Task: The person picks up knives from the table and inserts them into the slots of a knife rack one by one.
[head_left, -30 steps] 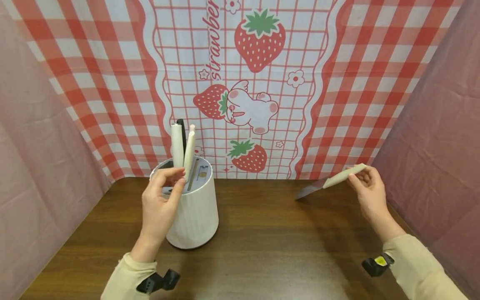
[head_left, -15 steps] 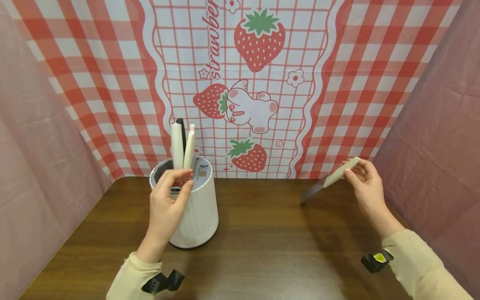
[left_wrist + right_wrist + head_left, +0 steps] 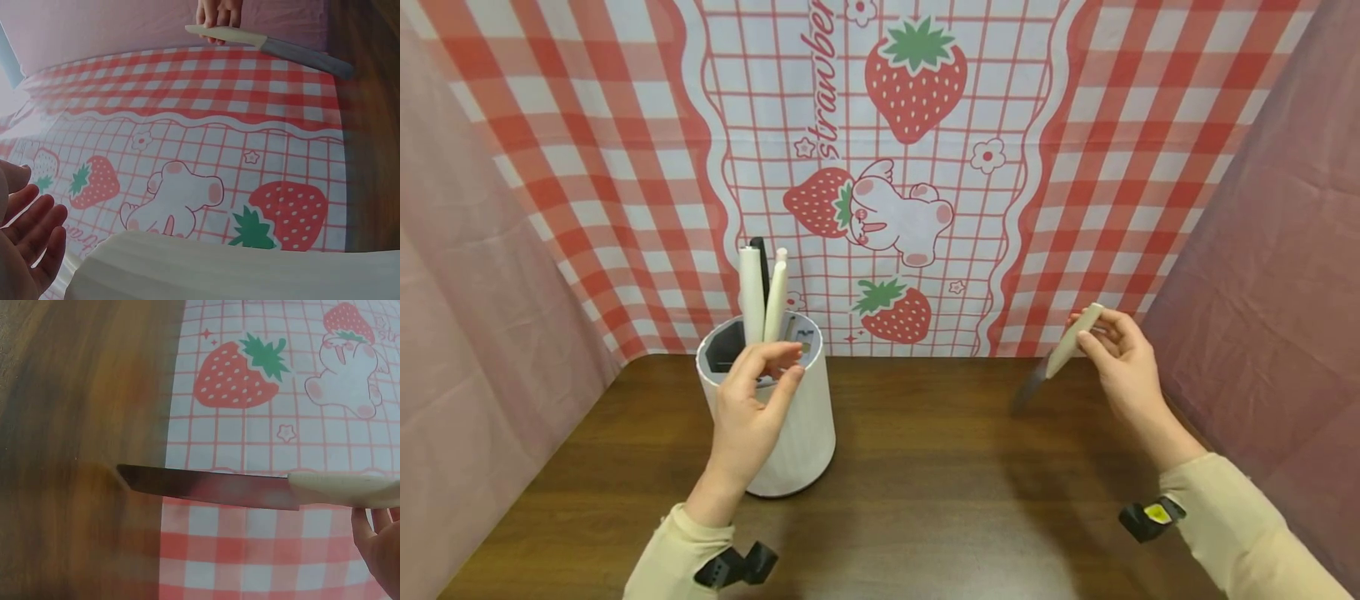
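Observation:
My right hand [image 3: 1123, 367] pinches a kitchen knife [image 3: 1072, 342] by its cream handle, off to the right above the wooden table. The blade slants down and left; in the right wrist view the whole knife [image 3: 219, 487] shows side-on with its tip over the wood. My left hand [image 3: 751, 421] is in front of the white round knife block [image 3: 808, 425], fingers loosely bent with nothing between them. Several handles, white [image 3: 750, 292], cream [image 3: 777, 300] and black, stick up from the block. The left hand covers part of the block's front rim.
The brown wooden table [image 3: 917, 467] stretches between the hands. A red-and-white strawberry cloth [image 3: 902, 217] hangs behind it, and pink curtains [image 3: 1255, 250] close both sides. The block's top shows a dark opening [image 3: 726, 350] on its left.
My left hand has moved right across the block's front, away from the handles. The right hand has shifted slightly left and up, and the knife has tilted steeper with its tip lower.

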A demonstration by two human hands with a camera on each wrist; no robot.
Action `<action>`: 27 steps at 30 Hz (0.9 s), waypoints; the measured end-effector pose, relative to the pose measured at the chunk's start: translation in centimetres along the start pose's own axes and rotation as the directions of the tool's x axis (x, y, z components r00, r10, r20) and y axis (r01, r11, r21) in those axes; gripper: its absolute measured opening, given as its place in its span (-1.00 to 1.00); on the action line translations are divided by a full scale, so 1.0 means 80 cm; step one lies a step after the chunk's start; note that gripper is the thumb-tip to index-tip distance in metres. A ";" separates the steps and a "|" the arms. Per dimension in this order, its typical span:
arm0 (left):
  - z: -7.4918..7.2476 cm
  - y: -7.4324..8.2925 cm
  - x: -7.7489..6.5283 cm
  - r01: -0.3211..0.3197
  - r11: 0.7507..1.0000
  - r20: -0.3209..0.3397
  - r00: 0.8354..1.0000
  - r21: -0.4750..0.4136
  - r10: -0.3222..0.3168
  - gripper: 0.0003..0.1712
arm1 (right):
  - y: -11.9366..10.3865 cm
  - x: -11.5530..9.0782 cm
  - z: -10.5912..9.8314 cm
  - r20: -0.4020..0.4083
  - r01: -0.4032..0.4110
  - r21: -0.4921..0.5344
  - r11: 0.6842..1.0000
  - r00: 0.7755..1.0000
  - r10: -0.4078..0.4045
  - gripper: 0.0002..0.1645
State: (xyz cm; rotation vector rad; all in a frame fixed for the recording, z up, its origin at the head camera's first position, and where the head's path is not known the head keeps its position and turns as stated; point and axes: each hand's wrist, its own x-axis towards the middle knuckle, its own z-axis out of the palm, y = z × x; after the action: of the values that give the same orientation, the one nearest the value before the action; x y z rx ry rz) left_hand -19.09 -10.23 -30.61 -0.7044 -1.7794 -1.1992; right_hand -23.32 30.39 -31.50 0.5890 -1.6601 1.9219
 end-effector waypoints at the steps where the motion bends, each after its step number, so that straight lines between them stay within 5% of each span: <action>1: 0.000 0.000 0.000 0.000 1.000 -0.002 1.000 0.002 0.000 -0.70 | -0.001 0.000 0.002 0.003 -0.001 -0.014 1.000 1.000 0.001 -0.66; 27: 0.019 0.004 -0.006 0.004 0.998 0.050 0.999 -0.056 -0.001 -0.69 | -0.028 -0.008 0.056 0.121 -0.070 -0.142 0.987 0.989 0.088 -0.66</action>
State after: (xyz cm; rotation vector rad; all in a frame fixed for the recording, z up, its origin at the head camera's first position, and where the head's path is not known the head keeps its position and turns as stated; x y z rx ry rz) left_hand -19.16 -8.69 -31.17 -0.7709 -1.7943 -1.2470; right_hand -21.48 26.14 -29.52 0.6097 -1.9050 1.8396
